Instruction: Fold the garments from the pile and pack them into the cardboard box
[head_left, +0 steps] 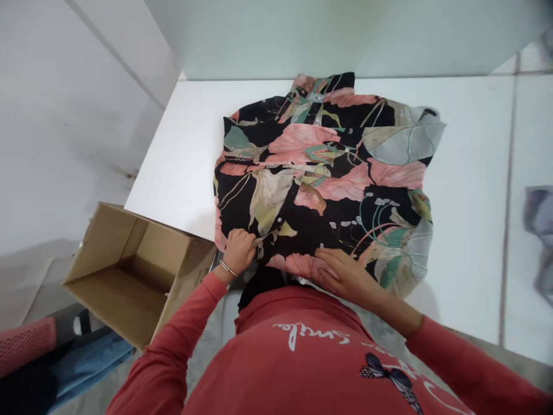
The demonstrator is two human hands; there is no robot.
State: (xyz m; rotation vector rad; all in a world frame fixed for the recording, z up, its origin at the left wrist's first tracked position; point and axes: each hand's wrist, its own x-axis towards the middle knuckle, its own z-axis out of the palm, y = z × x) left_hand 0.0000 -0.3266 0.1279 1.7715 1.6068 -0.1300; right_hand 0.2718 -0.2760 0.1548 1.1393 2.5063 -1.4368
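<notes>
A black shirt with a large pink, green and grey leaf print lies on the white table in front of me. Its collar points to the far side, and a button placket runs down part of the front. The fabric is doubled across the upper part, and the lower portion reaches the near table edge. At the near left corner, my left hand is closed on the shirt's edge. My right hand rests on the near edge further right, fingers stretched over the cloth; its fingertips lie on the fabric.
An open cardboard box stands beside the table's left edge, below its top. The white table meets a pale green panel at the back. At lower left, another person's sleeve shows. A blurred printed item lies at far right.
</notes>
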